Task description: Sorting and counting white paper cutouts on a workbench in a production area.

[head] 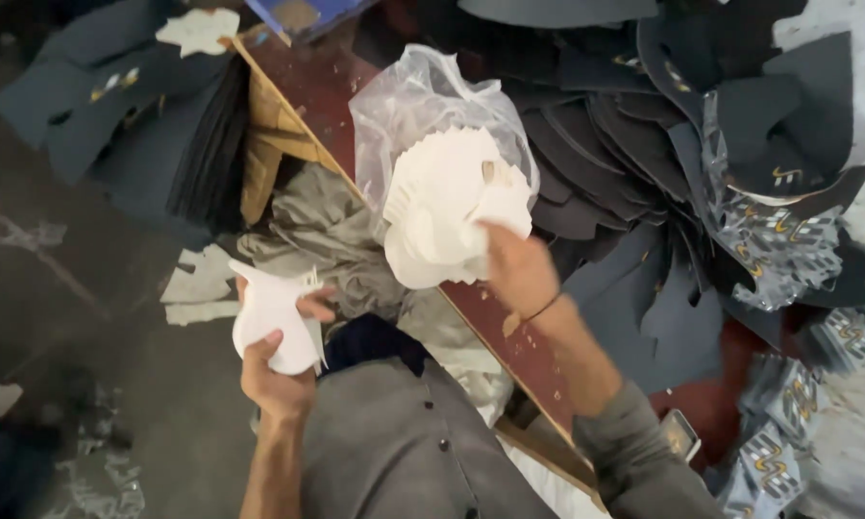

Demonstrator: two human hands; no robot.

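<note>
Right hand (517, 271) clamped on fanned white stack (442, 207) over counter's (509, 332) near edge; left hand (277, 370) pinching small white bunch (271, 312). Risk: fan slipping apart, pieces scattering to floor (86, 317).

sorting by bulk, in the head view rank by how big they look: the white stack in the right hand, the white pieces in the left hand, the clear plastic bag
1. clear plastic bag
2. white stack in the right hand
3. white pieces in the left hand

Bag and stack overlap, so their order is unsure.

matt white paper stack (447, 207), glossy plastic bag (423, 96)
</note>
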